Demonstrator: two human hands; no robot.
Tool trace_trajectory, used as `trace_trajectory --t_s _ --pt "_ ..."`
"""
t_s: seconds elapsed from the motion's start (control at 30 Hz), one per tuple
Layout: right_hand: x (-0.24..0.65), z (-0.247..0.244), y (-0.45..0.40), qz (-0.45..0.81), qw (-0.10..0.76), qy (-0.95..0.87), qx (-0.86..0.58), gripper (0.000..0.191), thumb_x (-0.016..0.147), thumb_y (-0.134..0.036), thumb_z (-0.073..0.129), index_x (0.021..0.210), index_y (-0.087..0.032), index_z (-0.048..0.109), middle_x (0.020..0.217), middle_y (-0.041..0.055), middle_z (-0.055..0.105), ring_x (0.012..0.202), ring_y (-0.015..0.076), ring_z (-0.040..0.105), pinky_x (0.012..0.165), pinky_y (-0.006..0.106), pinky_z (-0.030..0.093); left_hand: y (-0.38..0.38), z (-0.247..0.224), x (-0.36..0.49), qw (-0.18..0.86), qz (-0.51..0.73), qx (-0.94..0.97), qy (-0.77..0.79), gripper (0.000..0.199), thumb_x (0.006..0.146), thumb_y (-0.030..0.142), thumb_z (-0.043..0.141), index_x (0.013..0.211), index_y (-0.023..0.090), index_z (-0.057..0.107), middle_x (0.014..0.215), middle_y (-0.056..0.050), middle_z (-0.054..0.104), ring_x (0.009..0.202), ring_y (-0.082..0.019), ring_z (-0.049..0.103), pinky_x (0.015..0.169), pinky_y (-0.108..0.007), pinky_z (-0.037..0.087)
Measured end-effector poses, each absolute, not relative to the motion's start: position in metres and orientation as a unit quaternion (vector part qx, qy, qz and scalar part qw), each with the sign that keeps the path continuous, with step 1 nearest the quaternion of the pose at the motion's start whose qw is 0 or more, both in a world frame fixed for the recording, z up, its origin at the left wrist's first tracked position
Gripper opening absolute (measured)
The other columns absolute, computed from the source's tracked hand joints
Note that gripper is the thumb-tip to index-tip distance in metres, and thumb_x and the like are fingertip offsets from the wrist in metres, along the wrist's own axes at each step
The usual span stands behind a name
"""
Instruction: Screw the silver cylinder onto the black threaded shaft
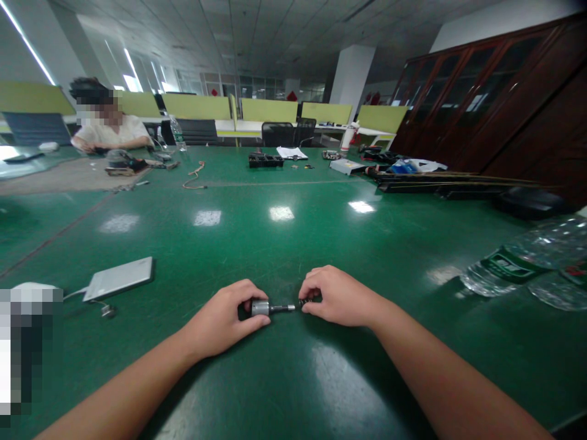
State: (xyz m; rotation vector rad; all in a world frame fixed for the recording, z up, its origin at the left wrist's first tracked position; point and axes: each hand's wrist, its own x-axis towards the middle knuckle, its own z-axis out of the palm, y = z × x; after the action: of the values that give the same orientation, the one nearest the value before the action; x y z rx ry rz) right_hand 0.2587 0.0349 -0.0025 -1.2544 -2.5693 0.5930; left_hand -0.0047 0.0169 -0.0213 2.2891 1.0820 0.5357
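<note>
The broad green tabletop [284, 244] had a smooth, glossy finish. The grey cylindrical metal part [260, 307] showed a satin sheen. The silver rectangular slab [120, 279] appeared smooth and metallic. The 2 clear cylindrical plastic bottles [499, 269] were glossy. The dark red-brown wooden cabinet [527, 113] had glossy, glass-like panes.

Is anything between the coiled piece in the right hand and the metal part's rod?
Nothing visible: only a narrow gap separates the coiled piece in the right hand from the rod of the metal part in the left hand.
</note>
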Motion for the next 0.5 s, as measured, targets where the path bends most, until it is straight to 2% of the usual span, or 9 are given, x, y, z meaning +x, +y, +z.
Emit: trace_trajectory --t_s 0.37,0.5 --pt "0.248 -0.005 0.032 0.232 0.126 -0.872 -0.411 0.01 0.077 -0.021 0.074 0.087 -0.019 0.075 0.081 0.0019 0.07 0.076 0.0149 0.061 0.068 0.026 0.042 0.017 -0.019 -0.003 0.278 0.196 0.849 0.405 0.02 0.086 0.031 0.069 0.103 0.02 0.067 0.091 -0.003 0.063 0.08 -0.018 0.059 0.073 -0.029 0.046" --pt "0.233 -0.018 0.028 0.221 0.181 -0.883 -0.373 0.011 0.081 -0.023 0.073 0.092 -0.02 0.075 0.085 0.0022 0.072 0.084 0.0163 0.062 0.078 0.029 0.043 0.018 -0.02 -0.002 0.277 0.204 0.852 0.395 0.021 0.085 0.029 0.071 0.103 0.021 0.067 0.092 -0.003 0.064 0.083 -0.019 0.06 0.074 -0.029 0.046"
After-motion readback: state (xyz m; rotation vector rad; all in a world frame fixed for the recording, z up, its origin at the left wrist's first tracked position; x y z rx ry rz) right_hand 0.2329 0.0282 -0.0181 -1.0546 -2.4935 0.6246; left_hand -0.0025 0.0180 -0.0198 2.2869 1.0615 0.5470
